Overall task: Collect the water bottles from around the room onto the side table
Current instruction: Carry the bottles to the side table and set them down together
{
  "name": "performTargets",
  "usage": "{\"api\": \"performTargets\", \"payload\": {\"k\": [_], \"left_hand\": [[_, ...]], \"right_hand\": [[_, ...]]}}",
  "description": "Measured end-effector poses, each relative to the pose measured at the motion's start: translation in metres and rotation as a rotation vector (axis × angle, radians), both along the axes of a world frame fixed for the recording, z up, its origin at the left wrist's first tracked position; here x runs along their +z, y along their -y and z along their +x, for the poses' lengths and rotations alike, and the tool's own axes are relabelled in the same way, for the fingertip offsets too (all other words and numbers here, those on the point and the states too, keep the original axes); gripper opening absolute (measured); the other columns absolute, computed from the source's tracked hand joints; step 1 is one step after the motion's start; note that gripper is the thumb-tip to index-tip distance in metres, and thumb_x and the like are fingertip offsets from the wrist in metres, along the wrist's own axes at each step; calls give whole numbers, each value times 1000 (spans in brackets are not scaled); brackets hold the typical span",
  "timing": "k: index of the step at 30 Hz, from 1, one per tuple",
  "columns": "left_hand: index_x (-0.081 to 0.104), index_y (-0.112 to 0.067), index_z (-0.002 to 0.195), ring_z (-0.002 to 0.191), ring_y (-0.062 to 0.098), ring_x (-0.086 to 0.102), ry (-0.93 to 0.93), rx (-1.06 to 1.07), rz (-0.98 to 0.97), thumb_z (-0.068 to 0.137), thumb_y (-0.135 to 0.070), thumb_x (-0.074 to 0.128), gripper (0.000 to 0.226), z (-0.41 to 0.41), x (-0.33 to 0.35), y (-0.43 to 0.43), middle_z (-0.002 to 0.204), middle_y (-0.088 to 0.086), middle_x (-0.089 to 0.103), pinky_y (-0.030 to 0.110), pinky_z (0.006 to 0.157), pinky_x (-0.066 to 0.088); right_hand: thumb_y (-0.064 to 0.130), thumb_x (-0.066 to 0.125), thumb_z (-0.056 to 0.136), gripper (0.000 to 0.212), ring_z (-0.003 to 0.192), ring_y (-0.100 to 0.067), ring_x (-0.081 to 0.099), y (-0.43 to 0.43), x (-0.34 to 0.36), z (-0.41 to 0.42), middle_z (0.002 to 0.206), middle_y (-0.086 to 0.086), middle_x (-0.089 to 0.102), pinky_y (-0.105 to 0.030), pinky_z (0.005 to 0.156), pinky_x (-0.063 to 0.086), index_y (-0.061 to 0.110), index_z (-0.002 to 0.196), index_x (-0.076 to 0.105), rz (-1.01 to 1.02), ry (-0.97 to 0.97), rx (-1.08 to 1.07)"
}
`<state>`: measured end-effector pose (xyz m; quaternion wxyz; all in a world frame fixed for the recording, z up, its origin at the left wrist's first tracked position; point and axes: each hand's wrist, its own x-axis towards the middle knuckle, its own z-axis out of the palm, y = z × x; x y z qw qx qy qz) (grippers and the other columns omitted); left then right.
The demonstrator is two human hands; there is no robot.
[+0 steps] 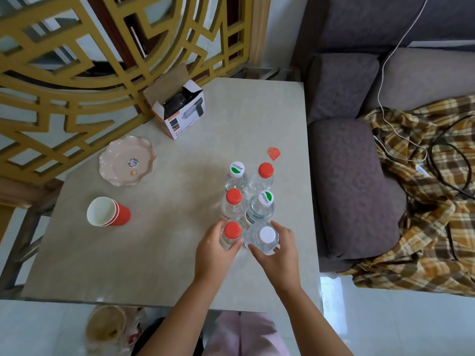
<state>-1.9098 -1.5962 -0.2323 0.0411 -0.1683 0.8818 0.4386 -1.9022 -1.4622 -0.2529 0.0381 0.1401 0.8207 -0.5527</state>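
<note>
Several clear water bottles stand upright in two rows on the beige side table (167, 265). The nearest pair is a red-capped bottle (232, 230) and a white-capped bottle (267, 235). My left hand (216, 250) wraps the red-capped one from the left. My right hand (279, 253) wraps the white-capped one from the right and front. Behind them stand another red-capped bottle (234, 196) and a green-and-white-capped bottle (265, 198). At the far end is a second green-and-white-capped bottle (237, 168) beside a third red-capped bottle (265, 170).
A stack of red paper cups (108, 211) lies on its side at the left. A beige scalloped plate (127, 160), an open cardboard box (180, 109) and a small red scrap (274, 152) sit further back. A grey sofa (352, 188) with a plaid cloth (424, 227) borders the right edge.
</note>
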Motion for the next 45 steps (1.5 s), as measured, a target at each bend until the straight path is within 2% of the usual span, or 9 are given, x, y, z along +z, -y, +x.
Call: {"api": "performTargets", "payload": {"k": [8,13,17,20,24,27,30,37,45], "left_hand": [[59,-13,116,94,2,50,10,9,16,71,-21,78,49,1,2,-1,113,-2,65,13,81,36],[57,-13,119,100,5,52,27,0,10,70,-22,79,55,0,2,-2,116,-1,63,13,82,36],[53,-13,124,112,11,53,59,-30,27,69,-21,80,62,2,5,1,123,-1,59,8,85,31],[46,-14,132,118,5,43,81,-33,72,69,-24,79,71,2,14,7,131,-5,50,6,89,25],[40,-20,136,118,-4,35,57,-40,105,69,-28,79,77,-3,30,18,129,-14,43,5,92,24],[42,-20,135,117,-3,36,30,-27,107,71,-26,78,74,-12,41,19,131,-11,45,4,91,23],[42,-17,135,119,1,38,37,-37,100,75,-25,75,69,-24,47,15,138,-3,46,7,91,25],[44,-15,133,113,-2,34,11,-83,75,77,-20,72,63,-44,51,9,119,-15,42,-13,77,18],[44,-15,133,115,-1,33,27,-72,51,77,-19,73,63,-45,50,8,137,-1,47,-14,78,17]], "right_hand": [[16,84,62,64,101,10,48,0,0,-2,106,16,44,-25,85,46,34,109,44,4,26,20],[20,84,62,68,100,9,49,-3,3,-1,111,12,45,-23,86,46,37,112,40,12,82,62],[23,83,63,81,105,26,36,-9,14,3,119,17,40,3,83,32,33,126,34,3,118,179],[30,78,69,76,106,32,29,-14,34,3,119,33,31,9,81,24,39,125,27,-36,99,164],[38,68,73,63,116,13,40,-23,57,-19,125,23,45,-1,90,29,27,129,40,-51,28,114],[25,73,75,49,106,-7,53,-24,62,-48,113,6,57,-13,84,39,17,119,52,44,-11,113],[26,76,73,46,98,-9,54,-16,59,-69,107,5,57,-18,79,41,17,113,56,118,38,148],[24,76,72,39,89,-12,54,-8,40,-85,101,1,55,-17,73,38,11,102,57,245,68,161],[15,76,73,33,82,-8,51,-16,40,-93,98,-1,59,2,68,34,7,103,63,257,40,288]]}}
